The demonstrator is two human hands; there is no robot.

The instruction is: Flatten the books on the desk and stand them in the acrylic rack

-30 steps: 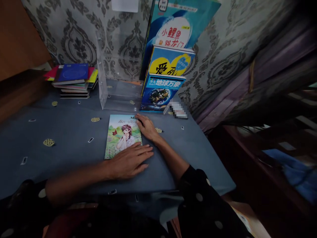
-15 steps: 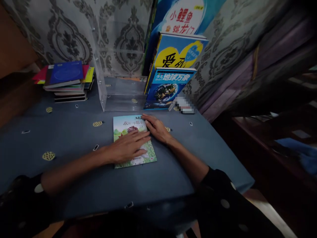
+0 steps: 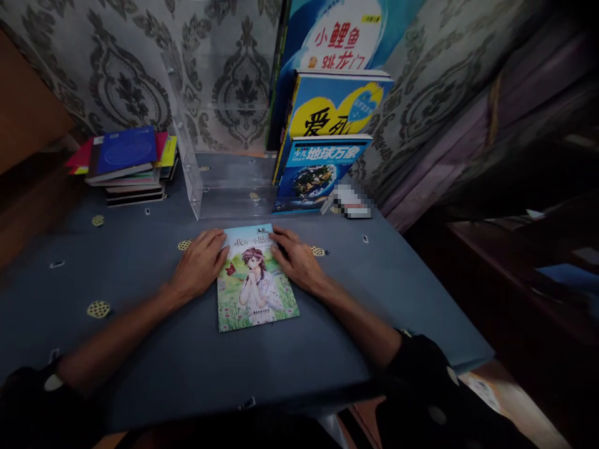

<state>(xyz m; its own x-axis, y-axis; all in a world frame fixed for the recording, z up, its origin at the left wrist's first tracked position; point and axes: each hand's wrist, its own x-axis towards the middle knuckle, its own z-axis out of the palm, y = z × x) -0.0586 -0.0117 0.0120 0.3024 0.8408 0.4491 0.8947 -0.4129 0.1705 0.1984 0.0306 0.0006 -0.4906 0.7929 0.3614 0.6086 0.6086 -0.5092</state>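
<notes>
A thin picture-covered book [image 3: 255,293] lies flat on the blue tablecloth, its cover showing a drawn figure with clasped hands, a red butterfly and flowers. My left hand [image 3: 199,259] is closed at the book's upper left edge, thumb and fingertips touching it. At the upper right edge, my right hand [image 3: 299,259] grips the side, with its fingertips near the top corner. The undersides of both hands are hidden. Beyond the book stands a clear acrylic rack [image 3: 234,202], with several upright books in its right half, the front one a blue Earth book [image 3: 313,178].
To the left at the back is a stack of books [image 3: 126,156] topped by a blue one. A blurred-out small item [image 3: 353,202] sits right of the rack. The tablecloth [image 3: 154,368] carries pineapple prints. A patterned curtain [image 3: 126,68] hangs behind.
My left hand has moved off the middle of the cover to the book's left edge, uncovering the drawn figure. My right hand stays at the right edge. The view has shifted slightly.
</notes>
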